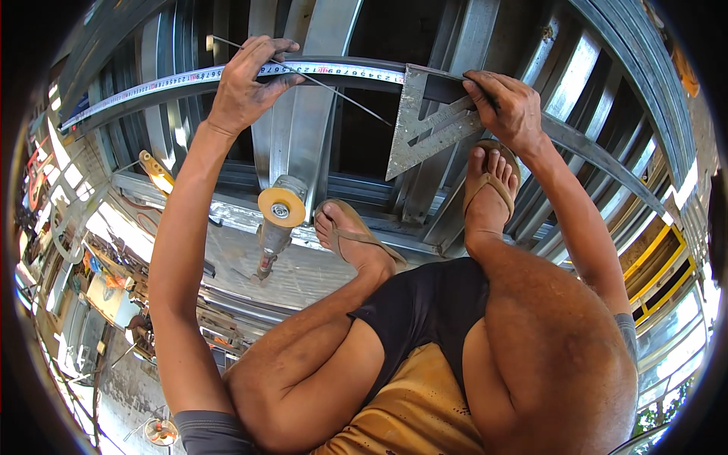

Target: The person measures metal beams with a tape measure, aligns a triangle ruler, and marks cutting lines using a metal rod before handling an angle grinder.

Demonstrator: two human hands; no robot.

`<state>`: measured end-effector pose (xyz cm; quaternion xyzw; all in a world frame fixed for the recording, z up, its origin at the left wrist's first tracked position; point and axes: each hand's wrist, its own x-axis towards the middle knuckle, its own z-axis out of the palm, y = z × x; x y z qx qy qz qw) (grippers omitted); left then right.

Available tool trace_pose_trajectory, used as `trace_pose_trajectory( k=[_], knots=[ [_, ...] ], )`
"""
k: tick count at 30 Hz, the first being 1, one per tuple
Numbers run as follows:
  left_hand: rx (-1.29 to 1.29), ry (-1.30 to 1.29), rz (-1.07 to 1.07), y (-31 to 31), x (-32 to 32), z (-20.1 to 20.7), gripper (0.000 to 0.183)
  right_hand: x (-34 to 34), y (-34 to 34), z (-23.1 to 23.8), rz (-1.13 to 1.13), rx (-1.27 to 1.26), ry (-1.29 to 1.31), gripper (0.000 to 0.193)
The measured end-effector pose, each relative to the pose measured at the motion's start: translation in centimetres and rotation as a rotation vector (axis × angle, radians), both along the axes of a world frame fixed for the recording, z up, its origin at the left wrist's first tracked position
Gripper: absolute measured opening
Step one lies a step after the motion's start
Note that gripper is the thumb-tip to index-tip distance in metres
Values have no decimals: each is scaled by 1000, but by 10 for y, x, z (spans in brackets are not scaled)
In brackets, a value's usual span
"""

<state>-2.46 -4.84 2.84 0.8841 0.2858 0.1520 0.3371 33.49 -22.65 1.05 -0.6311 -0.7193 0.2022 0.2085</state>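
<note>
My left hand (254, 80) holds a thin metal rod (345, 98), which slants down to the right. Its thumb and fingers straddle a white tape measure (364, 71) stretched along a long grey metal bar (588, 148). The tape's end meets a triangular metal set square (409, 114), its upper edge against the bar. Fingers closed, my right hand (508, 106) grips the square's right corner together with the bar. Part of that grip is hidden behind the fingers.
Metal channels (307, 91) lie beneath the bar, with dark gaps between them. An angle grinder (273, 239) with a yellow disc stands left of my sandalled feet (489, 189). Scattered tools and scraps (114, 280) cover the far left; a yellow frame (660, 265) is at the right.
</note>
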Motion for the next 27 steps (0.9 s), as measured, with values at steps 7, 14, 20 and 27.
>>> trace_pose_trajectory(
  k=[7,14,20,27],
  knots=[
    [-27,-9,9,0,0,1,43,0,0,-1,2,-1,-18,19],
    [-30,4,20,1,-1,2,42,-2,2,0,3,3,-15,17],
    [30,70,-35,4,0,5,29,-1,1,-3,-1,20,-9,21],
    [11,53,-13,1,1,5,26,-1,1,-3,-1,17,-11,20]
  ],
)
